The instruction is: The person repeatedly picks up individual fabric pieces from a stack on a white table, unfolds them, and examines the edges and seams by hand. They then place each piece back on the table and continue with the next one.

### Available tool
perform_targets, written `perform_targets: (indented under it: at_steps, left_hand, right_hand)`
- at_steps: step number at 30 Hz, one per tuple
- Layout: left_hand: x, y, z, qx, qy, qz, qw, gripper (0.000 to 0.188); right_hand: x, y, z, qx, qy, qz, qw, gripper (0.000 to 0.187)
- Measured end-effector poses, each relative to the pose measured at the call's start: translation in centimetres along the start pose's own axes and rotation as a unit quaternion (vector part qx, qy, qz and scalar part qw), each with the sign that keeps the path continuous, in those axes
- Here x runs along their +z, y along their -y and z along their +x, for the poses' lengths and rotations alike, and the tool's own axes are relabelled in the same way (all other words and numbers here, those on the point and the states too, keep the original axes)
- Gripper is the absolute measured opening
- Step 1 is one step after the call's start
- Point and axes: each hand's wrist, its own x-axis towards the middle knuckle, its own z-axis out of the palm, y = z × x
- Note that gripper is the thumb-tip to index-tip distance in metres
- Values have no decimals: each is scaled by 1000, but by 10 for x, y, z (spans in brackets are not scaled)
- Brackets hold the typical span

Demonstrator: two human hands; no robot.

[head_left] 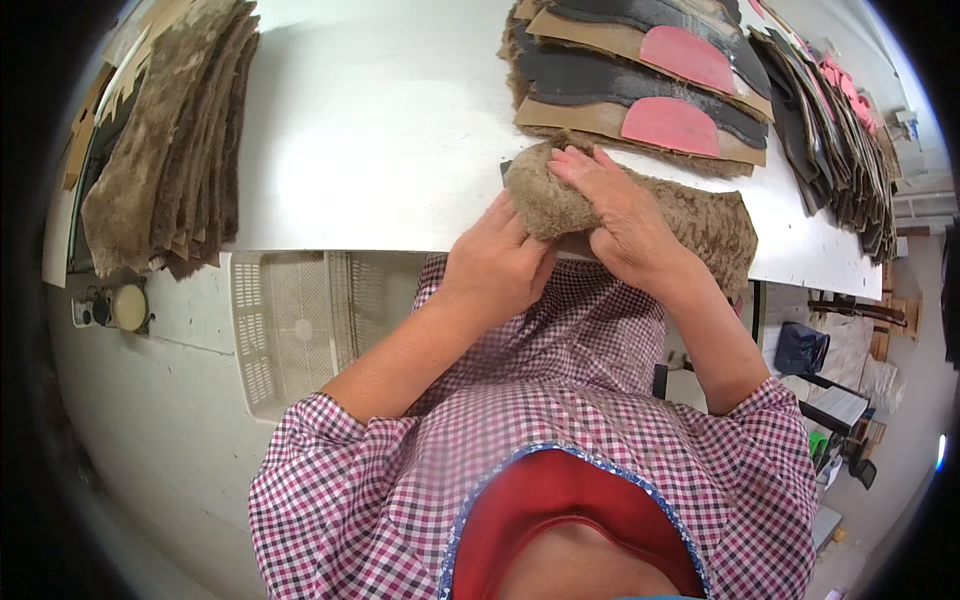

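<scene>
A piece of brown plush fur fabric point(705, 225) lies along the near edge of the white table, its left end folded over into a thick roll. My left hand point(495, 262) is closed at the near left side of that roll, the fingertips partly hidden by the fabric. From the right, my right hand point(625, 215) lies over the roll, fingers reaching across its top and thumb bent at the near side. Just beyond my hands sit layered fur pieces with black and tan backing point(590, 85), carrying pink half-round patches point(672, 127).
A stack of brown fur strips point(180, 130) overhangs the white table point(370, 130) at the left. More dark and brown pieces point(830, 140) are piled at the far right. Below the table's front edge stands a white slotted plastic basket point(290, 325).
</scene>
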Motion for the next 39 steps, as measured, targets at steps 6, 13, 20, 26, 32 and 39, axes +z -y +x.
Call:
perform_targets:
  at_steps: [6, 13, 20, 26, 32, 39]
  left_hand:
    - [0, 3, -5, -14, -29, -30, 999, 42]
    - [-14, 6, -5, -143, -129, -144, 971, 54]
    - [-14, -8, 62, -171, -1, -398, 901, 34]
    - [41, -3, 83, -185, 125, -259, 940, 27]
    - [51, -21, 73, 52, 202, -7, 978, 33]
    - [36, -28, 76, 103, 317, 123, 935, 45]
  right_hand:
    - [-6, 11, 4, -14, 55, -79, 995, 55]
    - [-7, 12, -3, -26, 68, -106, 992, 52]
    - [9, 5, -18, -27, 30, -184, 982, 53]
    - [11, -3, -55, -18, -58, -178, 982, 48]
    - [-55, -40, -180, 254, -237, -170, 922, 57]
    - [-81, -65, -177, 411, -323, 371, 768, 40]
